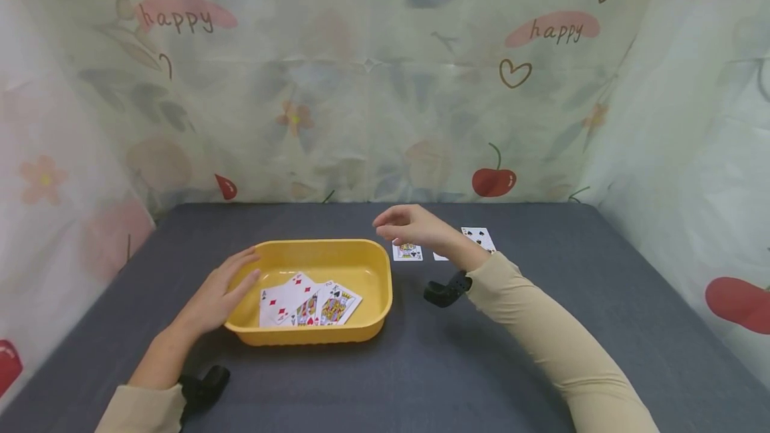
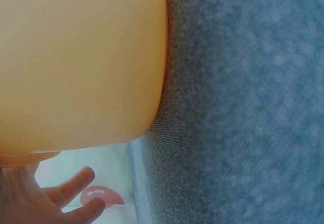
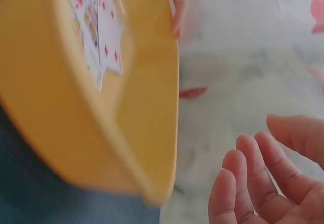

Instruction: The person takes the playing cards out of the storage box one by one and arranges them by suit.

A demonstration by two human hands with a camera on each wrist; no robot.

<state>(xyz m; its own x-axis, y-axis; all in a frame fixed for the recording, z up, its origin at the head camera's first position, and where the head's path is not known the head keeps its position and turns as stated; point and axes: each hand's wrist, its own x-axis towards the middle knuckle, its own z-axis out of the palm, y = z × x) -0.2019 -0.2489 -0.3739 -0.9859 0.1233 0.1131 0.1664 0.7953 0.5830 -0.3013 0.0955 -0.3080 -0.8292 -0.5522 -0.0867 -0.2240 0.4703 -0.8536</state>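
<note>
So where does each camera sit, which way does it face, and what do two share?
Head: on the head, facing forward and down at the yellow tub; left hand, right hand and sleeves show.
Left wrist: on that wrist, facing the tub's outside; part of the left hand shows.
Right wrist: on that wrist, looking partly into the tub; right hand and a bit of left hand show.
Head and right wrist both see cards inside the tub.

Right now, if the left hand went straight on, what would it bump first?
The left hand would probably meet the yellow tray first; whether they touch now is unclear.
</note>
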